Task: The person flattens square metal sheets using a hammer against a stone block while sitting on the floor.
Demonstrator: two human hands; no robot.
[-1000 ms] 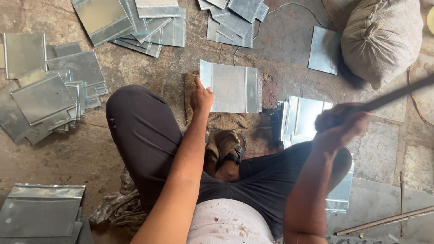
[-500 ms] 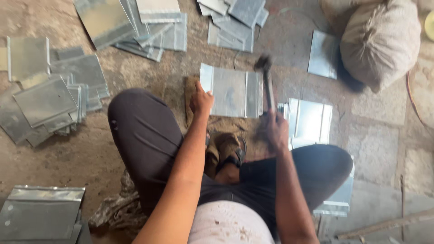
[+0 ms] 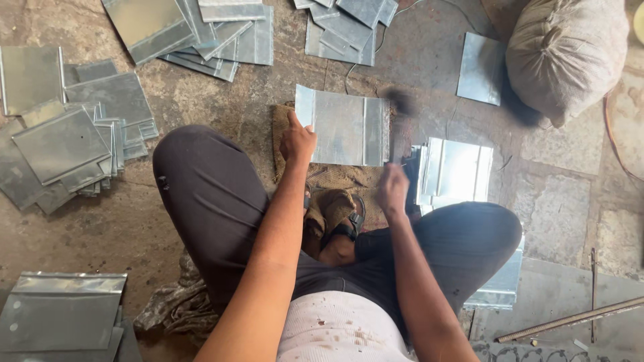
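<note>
Left hand (image 3: 297,142) pins the metal sheet (image 3: 342,127) flat on the floor by its left edge so it can't shift; right hand (image 3: 392,190) grips a blurred hammer (image 3: 402,121), head over the sheet's folded right edge.

Head view, looking down on a seated, cross-legged person. The left hand (image 3: 297,142) presses on the near left corner of a folded metal sheet (image 3: 342,127) lying on the stone floor (image 3: 255,100). The right hand (image 3: 392,190) grips a hammer (image 3: 401,127), blurred, its head at the sheet's right edge. Stacks of metal sheets (image 3: 74,144) lie around; a stuffed sack (image 3: 567,57) sits at upper right.
</note>
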